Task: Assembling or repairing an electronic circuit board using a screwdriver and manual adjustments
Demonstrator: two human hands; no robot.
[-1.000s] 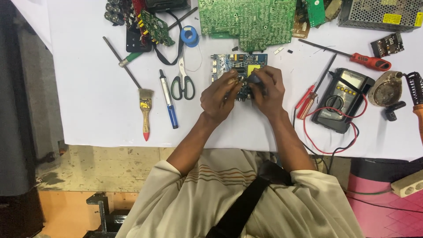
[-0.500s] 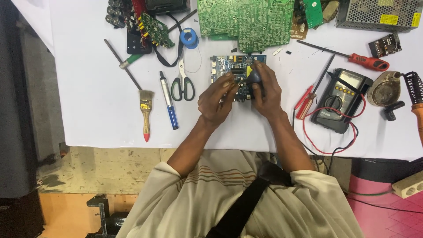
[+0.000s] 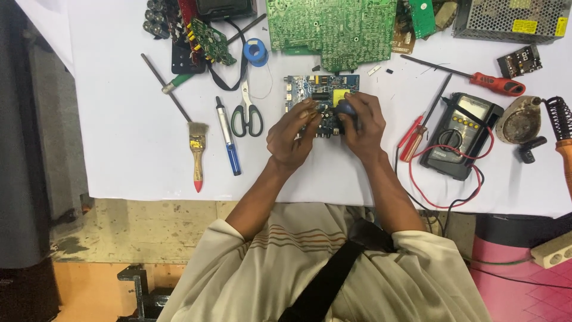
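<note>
On the white counter [image 3: 119,131], right of the scissors [image 3: 246,112], the left hand [image 3: 292,134] is pinching the small blue circuit board [image 3: 310,89] with closed fingers. It looks light, stiff and fragile, best held by its edges. The right hand [image 3: 361,122] is gripping what seems a dark tool handle [image 3: 345,108].

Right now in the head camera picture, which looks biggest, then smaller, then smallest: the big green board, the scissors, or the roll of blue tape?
1. Big green board, biggest by far.
2. Scissors, in the middle.
3. Roll of blue tape, smallest.
All three lie flat on the white table, so nearness barely skews this.
</note>
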